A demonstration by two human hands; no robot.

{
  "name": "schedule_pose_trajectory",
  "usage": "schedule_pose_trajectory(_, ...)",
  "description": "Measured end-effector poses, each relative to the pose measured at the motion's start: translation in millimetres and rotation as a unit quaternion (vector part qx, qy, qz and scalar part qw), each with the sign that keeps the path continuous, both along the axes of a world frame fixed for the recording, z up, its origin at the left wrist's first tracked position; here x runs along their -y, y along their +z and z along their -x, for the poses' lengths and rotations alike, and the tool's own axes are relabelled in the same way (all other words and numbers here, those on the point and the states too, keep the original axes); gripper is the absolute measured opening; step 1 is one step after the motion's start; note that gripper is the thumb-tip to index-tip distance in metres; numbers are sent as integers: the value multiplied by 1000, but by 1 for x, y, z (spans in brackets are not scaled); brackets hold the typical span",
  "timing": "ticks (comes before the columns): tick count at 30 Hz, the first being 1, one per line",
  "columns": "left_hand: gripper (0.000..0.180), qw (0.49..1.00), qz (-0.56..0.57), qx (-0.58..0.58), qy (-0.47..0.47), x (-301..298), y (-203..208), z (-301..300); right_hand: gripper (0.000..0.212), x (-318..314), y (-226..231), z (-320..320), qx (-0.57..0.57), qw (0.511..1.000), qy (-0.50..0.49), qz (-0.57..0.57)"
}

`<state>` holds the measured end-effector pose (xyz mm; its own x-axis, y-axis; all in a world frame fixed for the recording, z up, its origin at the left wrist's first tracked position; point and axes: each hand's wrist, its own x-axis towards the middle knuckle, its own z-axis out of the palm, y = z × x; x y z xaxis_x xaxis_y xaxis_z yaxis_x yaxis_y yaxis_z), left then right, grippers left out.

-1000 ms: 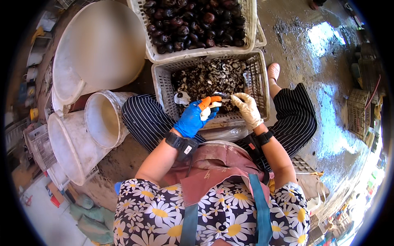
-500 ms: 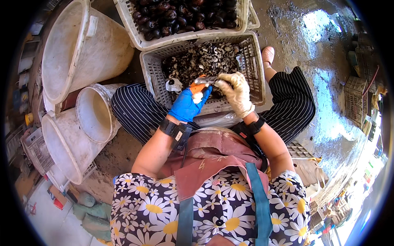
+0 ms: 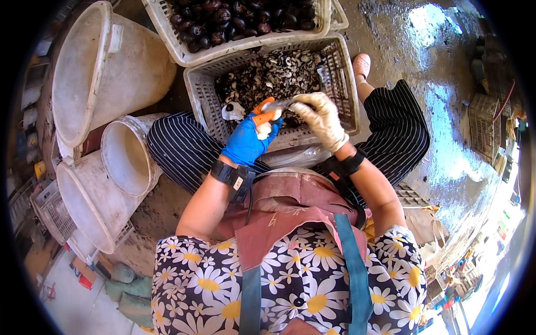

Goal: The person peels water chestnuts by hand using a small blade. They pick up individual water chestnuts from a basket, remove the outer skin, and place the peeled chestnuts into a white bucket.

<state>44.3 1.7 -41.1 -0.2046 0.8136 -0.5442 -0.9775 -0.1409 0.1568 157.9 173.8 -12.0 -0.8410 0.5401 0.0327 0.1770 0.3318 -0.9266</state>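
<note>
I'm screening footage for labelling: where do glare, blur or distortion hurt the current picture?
Head view: bright glare on the wet-looking floor at right; washed-out lower-right rim; curved, stretched surroundings near the black border; the dark item between left hand and right hand too indistinct to identify.

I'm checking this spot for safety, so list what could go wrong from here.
The left hand and right hand meet at a thin grey thing; if it is sharp, which I can't tell, it might nick one of them.
The upper crate is full of dark lumps right beside the lower crate; a bump could spill some in.
The floor near the pink shoe looks wet, so it might slip.
</note>
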Motion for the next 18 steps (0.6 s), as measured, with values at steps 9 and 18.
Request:
schedule_pose_trajectory(9,31,988,71,-108,-81,-11,27,7,19,-2,-4,1,16,995,33,96)
schedule_pose_trajectory(18,38,997,28,-33,-57,-4,13,4,19,4,-1,2,11,998,33,47)
